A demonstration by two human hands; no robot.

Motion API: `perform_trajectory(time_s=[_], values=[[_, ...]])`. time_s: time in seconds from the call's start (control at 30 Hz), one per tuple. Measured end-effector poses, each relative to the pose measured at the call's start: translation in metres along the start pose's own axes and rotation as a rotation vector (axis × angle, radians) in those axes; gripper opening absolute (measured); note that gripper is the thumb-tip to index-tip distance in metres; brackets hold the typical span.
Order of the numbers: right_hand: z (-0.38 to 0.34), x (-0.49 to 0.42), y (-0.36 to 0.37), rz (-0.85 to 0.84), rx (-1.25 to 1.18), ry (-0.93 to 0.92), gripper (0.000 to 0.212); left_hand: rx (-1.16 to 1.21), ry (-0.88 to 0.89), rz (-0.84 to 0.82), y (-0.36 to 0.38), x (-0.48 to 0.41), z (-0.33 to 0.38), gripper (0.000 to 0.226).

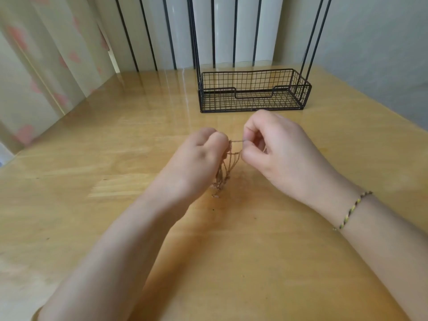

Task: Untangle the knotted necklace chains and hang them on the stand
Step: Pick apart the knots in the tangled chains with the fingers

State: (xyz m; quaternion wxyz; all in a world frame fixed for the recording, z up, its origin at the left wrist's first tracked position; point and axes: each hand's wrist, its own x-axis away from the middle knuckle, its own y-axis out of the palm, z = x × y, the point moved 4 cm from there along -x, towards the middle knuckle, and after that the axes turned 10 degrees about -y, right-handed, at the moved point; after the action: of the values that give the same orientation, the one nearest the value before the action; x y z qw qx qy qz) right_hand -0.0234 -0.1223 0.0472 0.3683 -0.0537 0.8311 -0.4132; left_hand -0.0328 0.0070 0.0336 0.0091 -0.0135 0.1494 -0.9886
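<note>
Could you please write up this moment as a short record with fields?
left hand: fingers pinch the tangle of necklace chains
right hand: fingers pinch one strand, pulled taut to the right of the tangle
necklace chains: knotted, loose strands dangling toward the wooden table
stand: black wire with a basket base, behind the hands, no chain seen on it
right wrist: braided bracelet
</note>
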Motion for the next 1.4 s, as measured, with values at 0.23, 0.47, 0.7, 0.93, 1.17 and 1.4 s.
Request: perform_trajectory(time_s=[0.23,0.47,0.7,0.93,1.17,1.4], values=[[0.003,0.001,0.002,0.114,-0.098,0.114,0.006,0.295,-0.183,-0.180,0.003,-0.004,-0.005,0.034],[0.012,0.001,0.020,0.210,-1.300,0.506,0.023,0.398,-0.179,-0.130,-0.004,-0.008,-0.008,0.028],[0.020,0.001,0.008,0.254,-1.382,0.586,0.023,0.544,-0.172,-0.102,-0.011,-0.013,-0.009,0.033],[0.034,0.003,0.002,0.319,-1.142,0.619,0.029,0.710,-0.215,-0.124,-0.016,-0.017,-0.010,0.047],[0.053,0.009,0.004,0.386,-0.844,0.720,0.016,0.730,-0.222,-0.040,-0.019,-0.015,-0.011,0.044],[0.049,0.013,0.022,0.497,-1.462,0.968,0.017,0.810,-0.240,-0.042,-0.016,-0.012,-0.008,0.035]])
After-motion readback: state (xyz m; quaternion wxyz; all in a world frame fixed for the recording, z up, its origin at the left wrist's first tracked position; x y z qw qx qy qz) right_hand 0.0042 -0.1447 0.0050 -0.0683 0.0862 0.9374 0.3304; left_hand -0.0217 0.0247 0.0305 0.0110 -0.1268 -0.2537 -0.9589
